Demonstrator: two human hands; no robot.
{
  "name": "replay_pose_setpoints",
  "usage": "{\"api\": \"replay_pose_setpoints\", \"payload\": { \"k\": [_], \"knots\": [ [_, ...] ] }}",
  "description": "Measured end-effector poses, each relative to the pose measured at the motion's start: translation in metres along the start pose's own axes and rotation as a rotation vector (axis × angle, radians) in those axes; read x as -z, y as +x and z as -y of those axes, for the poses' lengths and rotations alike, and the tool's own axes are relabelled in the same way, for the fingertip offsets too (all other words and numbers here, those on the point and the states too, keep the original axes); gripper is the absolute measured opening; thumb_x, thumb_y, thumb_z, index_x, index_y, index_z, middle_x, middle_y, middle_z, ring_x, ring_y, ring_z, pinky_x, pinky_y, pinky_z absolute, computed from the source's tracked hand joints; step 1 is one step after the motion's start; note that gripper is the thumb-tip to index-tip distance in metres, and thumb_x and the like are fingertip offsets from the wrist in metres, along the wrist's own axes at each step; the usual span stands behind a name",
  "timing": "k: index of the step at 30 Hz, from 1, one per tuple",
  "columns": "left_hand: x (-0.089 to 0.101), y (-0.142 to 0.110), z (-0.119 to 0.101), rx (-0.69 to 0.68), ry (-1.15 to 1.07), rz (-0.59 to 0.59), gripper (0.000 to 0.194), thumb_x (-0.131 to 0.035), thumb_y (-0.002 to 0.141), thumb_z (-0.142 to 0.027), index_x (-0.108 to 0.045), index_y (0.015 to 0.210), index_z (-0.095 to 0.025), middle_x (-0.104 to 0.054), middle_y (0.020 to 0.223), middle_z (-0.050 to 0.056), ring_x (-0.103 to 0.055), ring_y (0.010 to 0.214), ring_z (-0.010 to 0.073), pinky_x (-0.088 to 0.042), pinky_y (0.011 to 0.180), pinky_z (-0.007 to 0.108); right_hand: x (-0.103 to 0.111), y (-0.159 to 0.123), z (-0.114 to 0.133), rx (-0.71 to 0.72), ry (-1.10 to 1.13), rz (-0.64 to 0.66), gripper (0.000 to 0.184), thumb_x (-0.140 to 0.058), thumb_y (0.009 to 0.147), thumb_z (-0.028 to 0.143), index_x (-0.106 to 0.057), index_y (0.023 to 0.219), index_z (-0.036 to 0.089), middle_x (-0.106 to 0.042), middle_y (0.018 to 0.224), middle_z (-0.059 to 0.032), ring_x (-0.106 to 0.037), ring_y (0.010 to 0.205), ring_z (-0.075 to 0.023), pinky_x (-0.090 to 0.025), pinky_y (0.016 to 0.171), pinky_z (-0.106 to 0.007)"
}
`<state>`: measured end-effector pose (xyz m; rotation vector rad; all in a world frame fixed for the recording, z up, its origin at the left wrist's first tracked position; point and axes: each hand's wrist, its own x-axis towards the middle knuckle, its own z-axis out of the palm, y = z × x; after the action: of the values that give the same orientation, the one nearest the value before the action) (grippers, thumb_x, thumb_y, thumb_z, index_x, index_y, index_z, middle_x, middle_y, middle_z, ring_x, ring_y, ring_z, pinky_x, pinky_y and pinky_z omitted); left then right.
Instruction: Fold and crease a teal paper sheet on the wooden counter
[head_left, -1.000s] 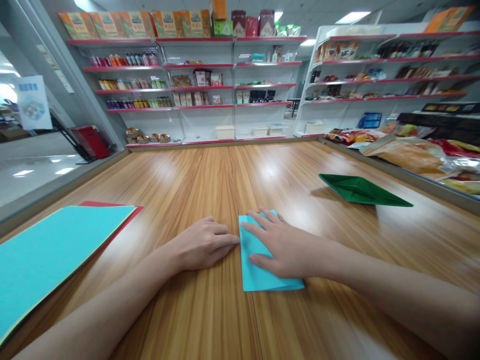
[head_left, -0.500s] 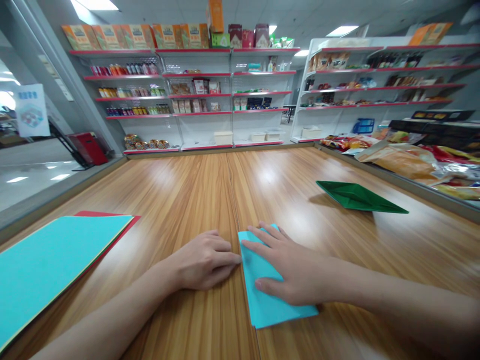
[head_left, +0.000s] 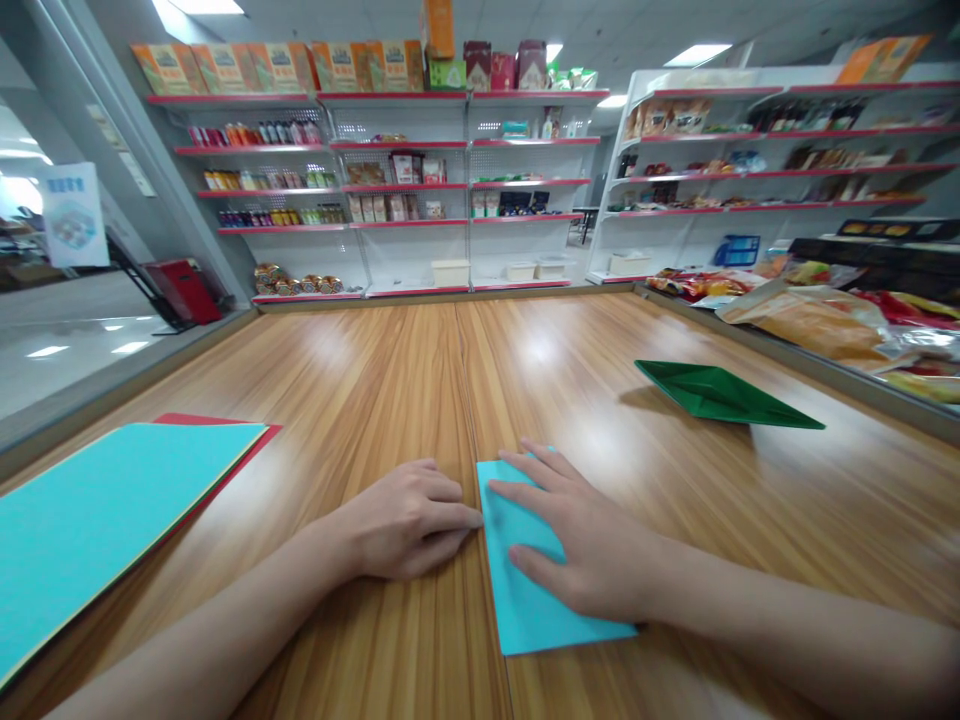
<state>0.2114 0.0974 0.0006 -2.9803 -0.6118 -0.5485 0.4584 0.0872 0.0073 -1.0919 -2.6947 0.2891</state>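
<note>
A folded sheet of light blue paper (head_left: 529, 605) lies flat on the wooden table. Across its upper right part spreads my right hand (head_left: 570, 520), palm down, fingers apart and pressing on the paper. My left hand (head_left: 412, 520) rests on the table just left of the sheet, its fingers curled in, with a fingertip at the paper's left edge; nothing shows inside it. Farther off to the right sits a green folded-paper piece (head_left: 712, 392), pointed at both ends. A stack of coloured sheets (head_left: 127, 510), light blue on top with red beneath, lies at the left.
The wooden table (head_left: 360, 380) has a raised rim. Beyond its right edge are packaged snacks (head_left: 817, 320). Shelves with bottles, boxes and packets (head_left: 405, 185) line the back. A sign (head_left: 75, 215) and a red box-like object (head_left: 184, 290) stand on the floor at left.
The layers at the paper's lower left corner now look more even. My right hand has shifted very slightly on the sheet; my left hand stays put. The camera view has moved slightly.
</note>
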Motion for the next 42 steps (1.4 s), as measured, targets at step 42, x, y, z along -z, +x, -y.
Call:
{"api": "replay_pose_setpoints", "payload": {
  "k": [42],
  "knots": [
    [-0.0017,-0.0005,0.0007,-0.024,0.022,-0.049,0.023,-0.045,0.087,-0.017,-0.065,0.099,-0.016,-0.056,0.068,0.003,-0.051,0.062,0.0147,-0.035,0.059,0.03,0.0015,0.0015,0.0041,0.054,-0.091,0.028,0.06,-0.049,0.086,0.042,-0.037,0.142,0.024,-0.031,0.146,-0.0117,-0.014,0.138,-0.0363,-0.021,0.108,-0.056]
  ]
}}
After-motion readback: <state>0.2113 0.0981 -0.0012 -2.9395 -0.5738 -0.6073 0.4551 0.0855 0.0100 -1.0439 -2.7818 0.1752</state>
